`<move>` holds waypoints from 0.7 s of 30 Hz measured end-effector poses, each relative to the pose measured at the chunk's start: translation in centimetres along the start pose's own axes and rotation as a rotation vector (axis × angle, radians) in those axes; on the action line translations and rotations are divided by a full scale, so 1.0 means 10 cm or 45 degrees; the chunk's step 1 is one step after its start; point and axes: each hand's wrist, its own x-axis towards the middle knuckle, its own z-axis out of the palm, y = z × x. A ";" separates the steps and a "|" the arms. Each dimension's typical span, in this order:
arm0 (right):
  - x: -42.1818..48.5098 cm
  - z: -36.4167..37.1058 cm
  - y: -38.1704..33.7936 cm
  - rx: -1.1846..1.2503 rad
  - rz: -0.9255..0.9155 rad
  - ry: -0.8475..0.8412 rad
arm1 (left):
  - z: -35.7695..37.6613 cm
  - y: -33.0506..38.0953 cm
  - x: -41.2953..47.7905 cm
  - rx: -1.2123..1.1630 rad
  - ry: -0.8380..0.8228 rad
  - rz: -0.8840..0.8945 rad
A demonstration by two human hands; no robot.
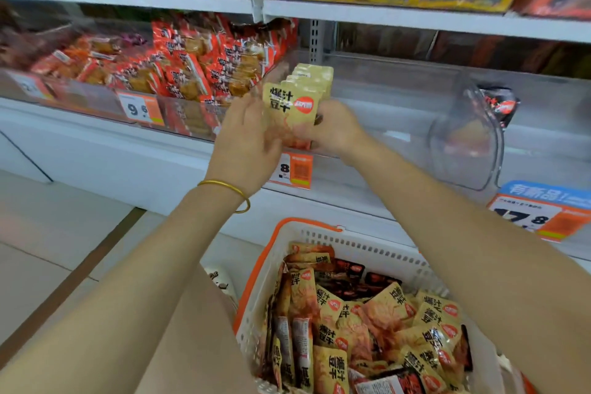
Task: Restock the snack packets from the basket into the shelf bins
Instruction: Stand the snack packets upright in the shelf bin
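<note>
Both hands meet on a stack of packets point(299, 96), yellow ones standing upright and lined up one behind the other. The right hand point(332, 131) grips the stack's right side with curled fingers. The left hand point(246, 141) lies against its left side with fingers that look fairly straight, though blur makes their exact lie hard to read. The stack is squeezed between the two palms rather than hanging from one.

The relation that matters is that the row's long axis runs straight away from the hands, front packet facing back toward the person, far end already over the front lip of the clear bin point(399, 112). That bin lies directly beyond the hands and looks mostly bare, so the coming move is probably a short push forward and down along the same line, with no turning needed. Neither hand is clearly nearer; the right seems to carry more of the hold.

Red packets point(192, 70) fill the neighbouring section beyond the left hand. The basket point(323, 235), below the forearms, holds many more packets.
</note>
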 end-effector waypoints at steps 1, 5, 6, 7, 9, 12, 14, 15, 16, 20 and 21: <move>0.04 0.05 0.04 -0.162 -0.032 -0.021 | 0.03 -0.02 -0.02 0.008 -0.019 0.010; 0.16 0.12 0.10 -0.609 0.135 -0.085 | 0.11 -0.05 -0.10 0.021 -0.063 0.022; 0.20 0.13 0.11 -0.666 0.150 -0.103 | 0.12 -0.06 -0.11 0.031 -0.055 0.036; 0.24 0.14 0.12 -0.696 0.118 -0.142 | 0.12 -0.06 -0.12 0.034 -0.046 0.044; 0.30 0.18 0.14 -0.648 0.062 -0.232 | 0.13 -0.07 -0.12 0.031 -0.043 0.047; 0.31 0.17 0.11 -0.536 0.064 -0.306 | 0.14 -0.07 -0.12 0.047 -0.052 0.052; 0.29 0.15 0.05 -0.532 0.022 -0.361 | 0.15 -0.07 -0.13 0.074 -0.043 0.067; 0.26 0.14 0.01 -0.565 0.014 -0.396 | 0.16 -0.08 -0.14 0.090 -0.036 0.069; 0.24 0.10 -0.02 -0.601 0.027 -0.425 | 0.16 -0.08 -0.15 0.099 -0.028 0.071; 0.14 -0.09 -0.07 -0.479 0.256 -0.347 | 0.15 0.01 -0.25 0.055 0.096 0.146; 0.09 -0.15 -0.08 -0.475 0.258 -0.264 | 0.15 0.05 -0.32 0.040 0.142 0.179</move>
